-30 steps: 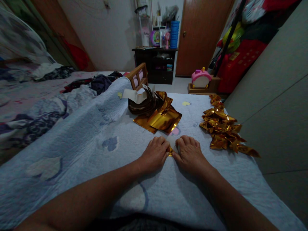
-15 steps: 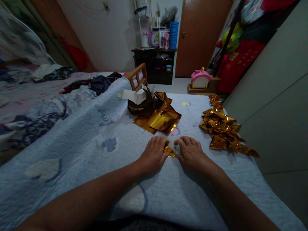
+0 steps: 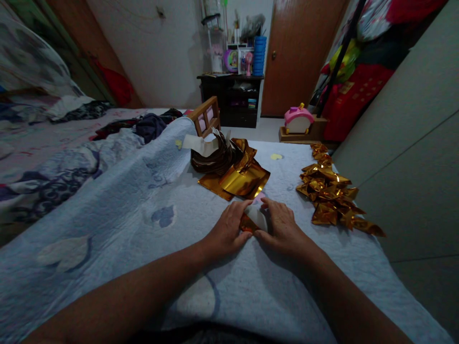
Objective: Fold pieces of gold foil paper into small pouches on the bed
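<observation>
Holding sheet (image 3: 254, 220) btwn L hand (image 3: 229, 227) and R hand (image 3: 281, 224), low over quilt (image 3: 125, 215), approx. mid-bed. Gripping sheet's left end w/ L hand, thumb at near edge, fingers arched along far side. Gripping right end w/ R hand, thumb also at near edge, fingers bent fwd. Set close together, narrow gap spanned by sheet. Showing gold at near left, white elsewhere (bowed up a bit in the middle). Can't tell exact fold under fingers.

Just beyond hands, slightly L: see stack (image 3: 213, 160), dark-sided, w/ white flaps sticking up. Touching it, spread toward hands: loose gold foils (image 3: 245, 179), overlapping, shiny. Off to R, well apart from R hand, along quilt's edge: see folded pcs (image 3: 328, 191), gold, pointy, bunched in a long heap.

Past quilt: see pink toy (image 3: 298, 119) on wood ledge, dark cabinet (image 3: 231, 100) w/ blue tub (image 3: 259, 56) on top, brown door (image 3: 297, 57) beside. Far L: clothes (image 3: 152, 125) in a heap.
</observation>
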`<state>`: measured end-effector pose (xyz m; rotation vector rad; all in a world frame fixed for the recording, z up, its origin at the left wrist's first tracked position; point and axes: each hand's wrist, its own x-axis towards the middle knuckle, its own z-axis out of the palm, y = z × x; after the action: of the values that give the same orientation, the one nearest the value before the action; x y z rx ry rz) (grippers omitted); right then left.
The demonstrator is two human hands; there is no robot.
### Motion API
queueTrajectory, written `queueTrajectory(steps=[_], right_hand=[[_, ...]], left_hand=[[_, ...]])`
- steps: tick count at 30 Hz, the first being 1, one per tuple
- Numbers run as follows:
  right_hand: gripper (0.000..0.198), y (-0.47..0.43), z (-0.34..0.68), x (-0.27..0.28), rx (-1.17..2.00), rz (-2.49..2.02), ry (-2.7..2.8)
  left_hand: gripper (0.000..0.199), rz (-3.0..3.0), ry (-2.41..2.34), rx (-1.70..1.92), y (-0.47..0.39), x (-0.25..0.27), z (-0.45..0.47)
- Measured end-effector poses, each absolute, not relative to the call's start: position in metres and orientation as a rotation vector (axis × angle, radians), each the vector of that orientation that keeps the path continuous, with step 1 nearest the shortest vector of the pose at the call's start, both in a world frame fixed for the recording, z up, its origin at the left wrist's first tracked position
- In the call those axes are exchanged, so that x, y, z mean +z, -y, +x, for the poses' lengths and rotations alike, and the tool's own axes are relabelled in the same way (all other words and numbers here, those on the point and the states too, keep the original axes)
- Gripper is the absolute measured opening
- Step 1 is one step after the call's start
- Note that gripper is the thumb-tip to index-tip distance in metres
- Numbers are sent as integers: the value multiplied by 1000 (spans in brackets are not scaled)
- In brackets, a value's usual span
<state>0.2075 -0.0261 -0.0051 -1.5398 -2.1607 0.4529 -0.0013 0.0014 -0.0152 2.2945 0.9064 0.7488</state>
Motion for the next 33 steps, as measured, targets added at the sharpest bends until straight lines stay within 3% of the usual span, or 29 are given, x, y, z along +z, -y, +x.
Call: queueTrajectory(steps=[4, 11, 16, 21, 27, 33], right_hand=[[81, 23, 205, -9, 544, -1497, 2095], [57, 22, 204, 2, 736, -1435, 2028], [50, 20, 204, 3, 945, -1354, 1820], [71, 16, 203, -6, 1169, -1258, 1405], [40, 18, 200, 6, 1626, -1112, 1313], [36, 20, 195, 9, 1623, -1059, 1155]], left_hand=[[79, 2259, -834, 803, 1, -14, 0], [77, 2089, -863, 883, 0, -17, 1], [76, 2023, -853, 764, -1, -12, -2], [67, 1810, -854, 872, -2, -6, -1], [67, 1651, -872, 953, -1, -3, 1], [75, 1786, -859, 896, 2, -7, 1]])
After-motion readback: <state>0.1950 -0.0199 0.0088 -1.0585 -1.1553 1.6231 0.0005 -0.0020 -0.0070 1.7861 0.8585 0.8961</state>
